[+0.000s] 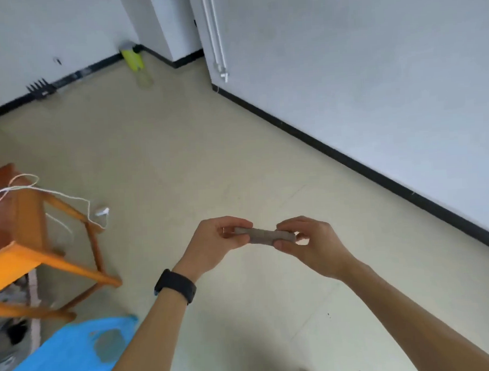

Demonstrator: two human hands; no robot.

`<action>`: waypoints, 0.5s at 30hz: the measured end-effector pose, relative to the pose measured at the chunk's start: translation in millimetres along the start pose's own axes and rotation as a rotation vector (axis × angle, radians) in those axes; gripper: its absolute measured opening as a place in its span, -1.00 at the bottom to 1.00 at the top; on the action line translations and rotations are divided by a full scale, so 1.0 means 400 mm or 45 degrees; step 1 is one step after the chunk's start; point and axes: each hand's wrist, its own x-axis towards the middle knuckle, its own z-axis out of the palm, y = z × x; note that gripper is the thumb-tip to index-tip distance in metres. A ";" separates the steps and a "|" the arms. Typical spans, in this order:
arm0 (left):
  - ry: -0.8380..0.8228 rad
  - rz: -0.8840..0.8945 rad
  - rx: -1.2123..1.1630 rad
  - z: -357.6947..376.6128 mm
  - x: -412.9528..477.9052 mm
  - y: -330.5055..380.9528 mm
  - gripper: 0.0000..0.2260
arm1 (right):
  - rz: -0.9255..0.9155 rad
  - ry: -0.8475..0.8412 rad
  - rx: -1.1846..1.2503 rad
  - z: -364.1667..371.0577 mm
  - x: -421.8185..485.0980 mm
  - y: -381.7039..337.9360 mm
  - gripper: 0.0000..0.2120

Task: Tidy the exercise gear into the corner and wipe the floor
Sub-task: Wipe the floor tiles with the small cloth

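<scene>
Both hands hold a small grey folded cloth [263, 235] at chest height over the beige floor [180, 149]. My left hand [217, 242], with a black band on its wrist, pinches the cloth's left end. Its right end is pinched between thumb and fingers of my right hand [307, 243]. Far off in the corner, a yellow-green piece of gear [132, 59] leans against the wall with a pale ring-like item [144, 77] lying in front of it. A black comb-shaped object [39, 89] sits by the left wall's skirting.
An orange wooden table [30, 236] stands at the left with a white cable [56, 196] trailing off it to a white plug [103, 211] on the floor. A blue plastic bag [68, 358] lies at bottom left. White pipes [215, 35] run down the right wall.
</scene>
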 end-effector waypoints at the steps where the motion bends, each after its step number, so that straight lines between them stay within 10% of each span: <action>1: -0.035 0.031 0.051 0.024 0.046 0.018 -0.78 | 0.000 0.028 -0.027 -0.024 0.010 0.024 -0.86; 6: -0.297 0.108 0.306 0.158 0.280 0.074 -0.78 | 0.048 0.088 -0.252 -0.113 0.051 0.140 -0.60; 15: -0.676 0.097 0.314 0.327 0.706 0.146 -0.79 | 0.437 0.419 -0.238 -0.245 0.236 0.296 -0.77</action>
